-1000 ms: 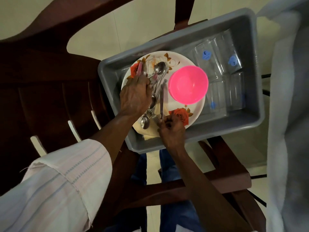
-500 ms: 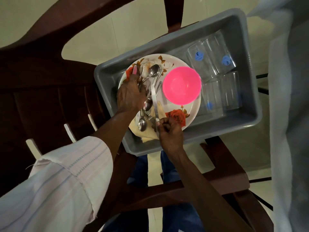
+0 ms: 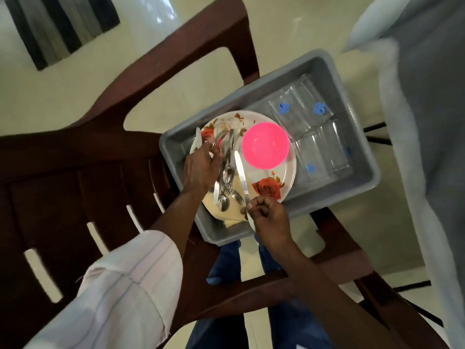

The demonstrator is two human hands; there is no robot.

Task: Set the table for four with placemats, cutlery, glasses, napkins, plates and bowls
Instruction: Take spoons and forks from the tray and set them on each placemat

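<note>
Tiles (image 3: pixel 75 96) lie pale around the brown chair (image 3: pixel 176 59) (grey tub (image 3: pixel 327 69) atop, centre); my right hand (image 3: pixel 268 215) pinches a knife (image 3: pixel 239 170), left hand (image 3: pixel 200 170) grips cutlery (image 3: pixel 227 147).

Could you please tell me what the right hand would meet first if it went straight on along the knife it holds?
Probably the cutlery on the flowered plate, just ahead of the right hand and its knife. The pink bowl lies slightly right of that line; heights are unclear.

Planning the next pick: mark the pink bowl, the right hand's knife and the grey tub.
pink bowl (image 3: pixel 265 148), head view, inside bottom
knife (image 3: pixel 241 172), head view, mid blade
grey tub (image 3: pixel 327 195), head view, near wall
</note>
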